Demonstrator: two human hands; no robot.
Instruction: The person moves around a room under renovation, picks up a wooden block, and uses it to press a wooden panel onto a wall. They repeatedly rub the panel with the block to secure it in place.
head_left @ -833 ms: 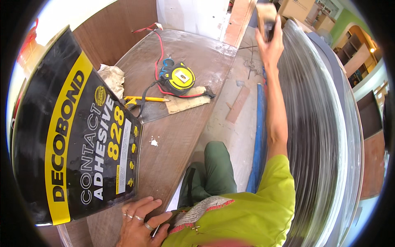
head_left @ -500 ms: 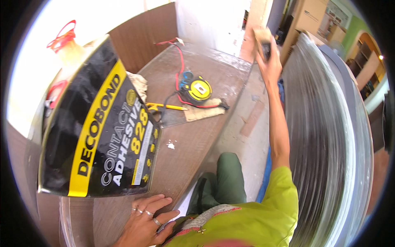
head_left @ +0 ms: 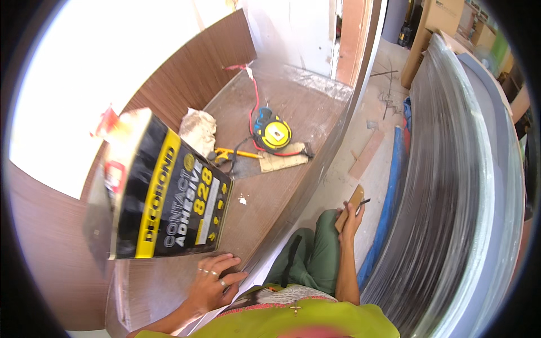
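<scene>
My left hand, with rings on it, lies flat with fingers spread on the brown wood-grain board near its front edge, just below a black and yellow adhesive can. Beside my right thigh, my right hand is closed around a flat tan piece. A small dark strip sticks out by its fingers; I cannot tell whether it is part of that piece. Farther along the board lie a yellow and black tape measure, a yellow pencil and a scraper blade.
A crumpled cloth and a red cord lie on the board. Tall plastic-wrapped sheets stand on the right. On the floor between are a wood strip and blue material.
My right hand has come back from far ahead, down to beside my thigh, still holding the tan piece. My left hand stays on the board. The view has shifted.
</scene>
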